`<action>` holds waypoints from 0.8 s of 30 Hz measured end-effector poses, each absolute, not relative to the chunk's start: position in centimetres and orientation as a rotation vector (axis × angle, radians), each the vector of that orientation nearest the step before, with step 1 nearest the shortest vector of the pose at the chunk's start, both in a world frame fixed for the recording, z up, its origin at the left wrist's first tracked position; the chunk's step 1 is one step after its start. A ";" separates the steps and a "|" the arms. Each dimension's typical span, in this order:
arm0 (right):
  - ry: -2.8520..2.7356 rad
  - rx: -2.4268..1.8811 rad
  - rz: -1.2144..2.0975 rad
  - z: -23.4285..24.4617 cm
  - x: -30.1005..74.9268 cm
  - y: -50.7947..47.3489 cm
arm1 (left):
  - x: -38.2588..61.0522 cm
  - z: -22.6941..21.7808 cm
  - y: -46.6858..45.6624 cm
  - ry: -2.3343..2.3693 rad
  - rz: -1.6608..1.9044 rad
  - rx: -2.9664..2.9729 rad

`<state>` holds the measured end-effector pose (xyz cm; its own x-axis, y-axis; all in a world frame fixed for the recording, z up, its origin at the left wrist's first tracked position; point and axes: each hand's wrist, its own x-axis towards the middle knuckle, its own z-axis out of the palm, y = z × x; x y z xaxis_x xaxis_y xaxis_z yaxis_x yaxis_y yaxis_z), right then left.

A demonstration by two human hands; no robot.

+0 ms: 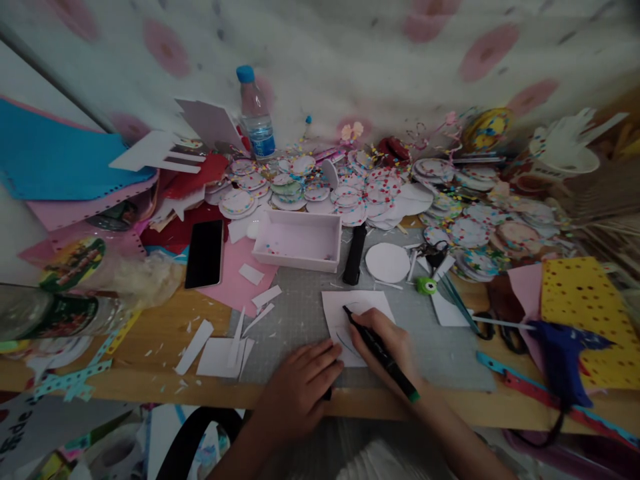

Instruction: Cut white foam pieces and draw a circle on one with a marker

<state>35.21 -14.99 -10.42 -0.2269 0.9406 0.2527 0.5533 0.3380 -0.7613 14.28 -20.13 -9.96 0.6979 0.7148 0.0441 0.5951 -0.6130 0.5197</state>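
My right hand (387,337) is closed round a black marker (377,353) with a green end. The marker's tip rests on a square of white paper (363,303), where a thin curved line shows. My left hand (305,380) lies with fingers outstretched, fingertips touching the paper's left edge. A small black thing (327,394) peeks out below that hand; its kind is mostly hidden. Just beyond the paper are a white paper disc (387,263) and a black stick-like object (355,255). A grey cutting mat (295,313) lies underneath.
Behind the mat stands a white open box (297,260), with many decorated paper discs (350,193) heaped beyond. A phone (204,255) and paper scraps (225,357) lie left. Scissors (505,330) and a blue glue gun (560,353) sit right. A water bottle (257,120) stands at the back.
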 end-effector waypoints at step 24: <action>-1.900 -1.221 1.062 -9.5 36.4 -14.9 | 14.2 -10.1 -20.0 0.993 0.326 2.461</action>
